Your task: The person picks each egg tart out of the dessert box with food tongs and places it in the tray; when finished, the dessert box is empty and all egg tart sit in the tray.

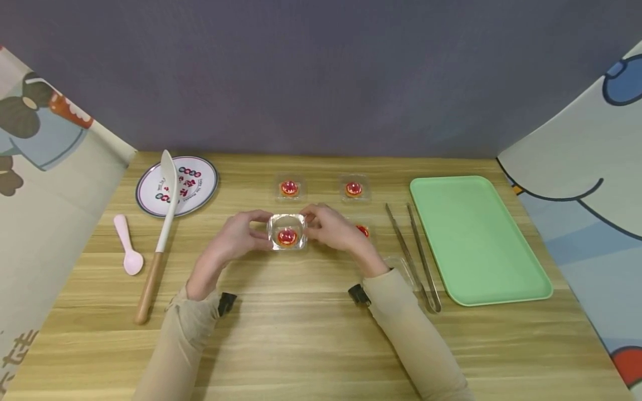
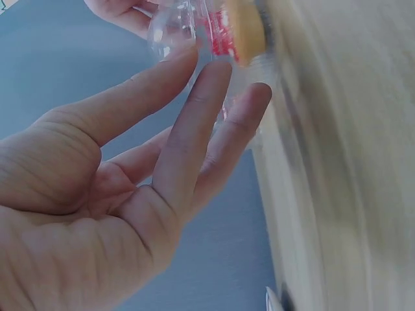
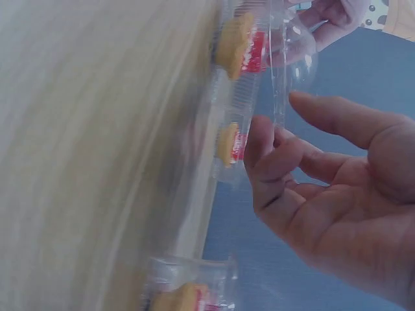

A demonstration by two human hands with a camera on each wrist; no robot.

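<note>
Between my two hands is a small clear plastic box (image 1: 287, 221) with a domed lid (image 3: 302, 55). Inside sits a small tart (image 1: 287, 237) with a glossy red top and an orange-brown crust. My left hand (image 1: 238, 236) pinches the box's left edge with thumb and fingers. On the opposite edge, my right hand (image 1: 332, 227) pinches it likewise, thumb on the lid side. Whether the lid is fully pressed down, I cannot tell. Another tart (image 1: 362, 230) shows partly behind my right hand.
Two boxed tarts (image 1: 289, 188) stand farther back. Metal tongs (image 1: 420, 253) and a green tray (image 1: 481, 239) lie right. A clear plastic piece (image 1: 399, 268) is partly under my right forearm. Left are a plate (image 1: 198, 192), a white spoon with wooden handle (image 1: 165, 228) and a pink spoon (image 1: 129, 248).
</note>
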